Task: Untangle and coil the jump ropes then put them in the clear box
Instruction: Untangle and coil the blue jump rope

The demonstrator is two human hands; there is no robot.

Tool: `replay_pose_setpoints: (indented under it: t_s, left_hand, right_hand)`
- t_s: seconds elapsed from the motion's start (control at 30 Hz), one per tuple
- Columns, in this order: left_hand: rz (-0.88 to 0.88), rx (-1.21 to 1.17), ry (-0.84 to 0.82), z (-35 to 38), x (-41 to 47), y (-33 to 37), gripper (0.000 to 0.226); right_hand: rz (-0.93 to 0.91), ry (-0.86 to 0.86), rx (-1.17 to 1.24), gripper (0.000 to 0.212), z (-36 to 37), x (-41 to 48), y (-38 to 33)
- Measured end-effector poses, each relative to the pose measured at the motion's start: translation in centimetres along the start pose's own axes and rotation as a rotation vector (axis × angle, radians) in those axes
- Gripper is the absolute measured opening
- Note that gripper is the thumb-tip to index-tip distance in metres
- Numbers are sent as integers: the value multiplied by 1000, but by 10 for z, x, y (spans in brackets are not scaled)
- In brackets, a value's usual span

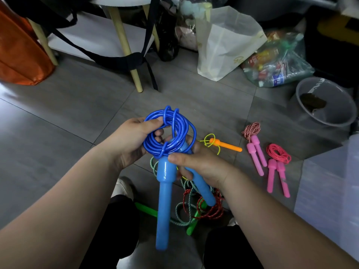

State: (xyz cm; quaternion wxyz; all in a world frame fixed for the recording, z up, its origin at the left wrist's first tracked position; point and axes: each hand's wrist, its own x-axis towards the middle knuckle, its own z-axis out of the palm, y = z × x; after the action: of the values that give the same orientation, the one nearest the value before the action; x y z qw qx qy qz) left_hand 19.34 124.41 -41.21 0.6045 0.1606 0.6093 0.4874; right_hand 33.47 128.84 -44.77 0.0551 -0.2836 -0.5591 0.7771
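Observation:
A blue jump rope [175, 131] is wound into a coil in front of me, its two blue handles [164, 200] hanging down. My left hand [128, 140] grips the coil with its fingers through the loops. My right hand [196, 164] pinches the rope where it meets the handles. On the floor lie a coiled pink-handled rope with red-white cord [252, 136], a second coiled pink rope [277, 166], an orange handle with yellow cord [226, 145], and a tangle of green and red ropes [196, 208] under my hands. The clear box [330, 191] stands at the right edge.
A grey round bin [328, 103] sits at the right. A white paper bag [225, 45] and a clear plastic bag of bottles [277, 61] stand behind. Wooden stool legs [126, 49] with black straps and an orange bag [17, 53] are at the back left.

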Motion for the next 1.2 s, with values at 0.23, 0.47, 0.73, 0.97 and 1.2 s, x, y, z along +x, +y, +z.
replay_pose_setpoints:
  t_s: [0.23, 0.47, 0.73, 0.97, 1.2]
  left_hand:
    - [61, 13, 108, -4, 5, -2, 27]
    - [90, -94, 92, 11, 10, 0, 19]
    - [321, -42, -88, 40, 4, -3, 34]
    - [425, 181, 31, 86, 12, -19, 33]
    - [-201, 71, -197, 153, 76, -78, 14]
  right_hand:
    - [40, -20, -137, 20, -3, -6, -8]
    - [1, 93, -16, 29, -6, -8, -6]
    - [52, 239, 201, 13, -21, -35, -14]
    - [157, 294, 147, 8, -52, -58, -12]
    - [155, 498, -6, 33, -138, -95, 41]
